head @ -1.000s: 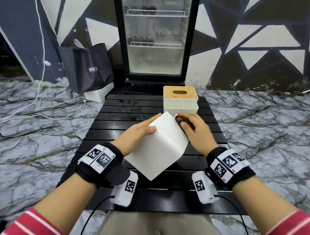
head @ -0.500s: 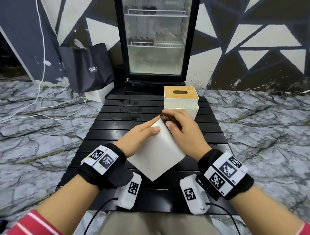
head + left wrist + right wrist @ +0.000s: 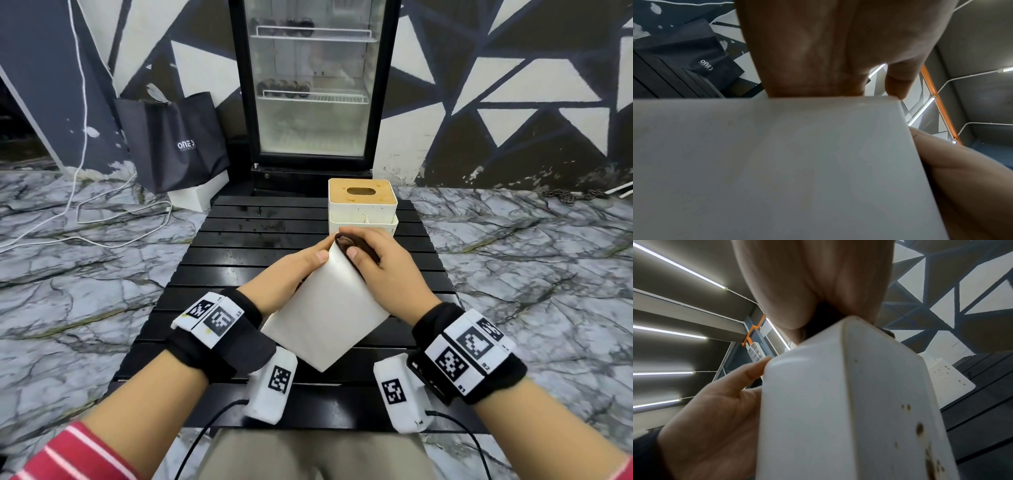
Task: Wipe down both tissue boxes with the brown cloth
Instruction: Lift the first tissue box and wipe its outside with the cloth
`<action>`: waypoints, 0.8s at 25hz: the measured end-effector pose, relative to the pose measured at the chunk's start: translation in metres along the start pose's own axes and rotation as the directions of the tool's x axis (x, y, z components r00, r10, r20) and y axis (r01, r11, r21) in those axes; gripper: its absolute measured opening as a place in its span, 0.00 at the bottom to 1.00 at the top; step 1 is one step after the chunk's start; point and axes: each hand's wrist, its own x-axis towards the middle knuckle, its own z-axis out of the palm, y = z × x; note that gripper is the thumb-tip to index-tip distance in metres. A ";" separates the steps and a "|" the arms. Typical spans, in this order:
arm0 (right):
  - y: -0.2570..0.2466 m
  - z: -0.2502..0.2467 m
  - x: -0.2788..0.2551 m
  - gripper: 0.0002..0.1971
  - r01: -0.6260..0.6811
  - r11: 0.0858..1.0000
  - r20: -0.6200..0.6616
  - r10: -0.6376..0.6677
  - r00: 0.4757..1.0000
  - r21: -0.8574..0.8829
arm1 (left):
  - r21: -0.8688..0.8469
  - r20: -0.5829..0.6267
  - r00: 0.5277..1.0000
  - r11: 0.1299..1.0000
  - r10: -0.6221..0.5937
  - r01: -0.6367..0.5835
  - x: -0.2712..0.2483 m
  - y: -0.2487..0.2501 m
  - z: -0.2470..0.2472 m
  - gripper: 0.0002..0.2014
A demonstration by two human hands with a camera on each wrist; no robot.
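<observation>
A plain white tissue box (image 3: 325, 308) is tilted up off the black slatted table (image 3: 239, 253), one corner pointing toward me. My left hand (image 3: 301, 263) grips its left side, thumb on the upper face. My right hand (image 3: 359, 246) holds the bunched brown cloth (image 3: 351, 241) against the box's far top corner. In the right wrist view the box (image 3: 838, 402) shows brown stains (image 3: 919, 429) on its right face, and the cloth (image 3: 818, 321) is a dark wad under my fingers. A second tissue box (image 3: 361, 202) with a wooden slotted lid stands at the table's far edge.
A glass-door fridge (image 3: 313, 85) stands right behind the table. To its left, a black shopping bag (image 3: 174, 140) leans on the wall, and a white cable (image 3: 102, 212) trails across the marble floor. The table's left half is bare slats.
My right hand has slid the cloth left and up along the box's edge to its far corner, close to my left thumb. The box stays tilted in my left hand.
</observation>
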 end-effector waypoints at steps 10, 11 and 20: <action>-0.013 0.002 -0.024 0.17 0.153 0.981 0.000 -0.154 0.988 -0.116 | 0.026 0.011 0.998 0.998 0.062 -0.062 0.001 0.003 -0.001 0.25; -0.013 0.001 -0.023 0.17 0.148 0.983 -0.009 -0.150 0.989 -0.112 | 0.029 0.011 0.998 0.998 0.061 -0.062 0.001 0.003 -0.001 0.26; -0.011 0.005 -0.018 0.18 0.166 0.975 -0.017 -0.170 0.985 -0.146 | 0.065 -0.003 0.999 0.997 0.053 -0.053 0.001 0.005 -0.001 0.24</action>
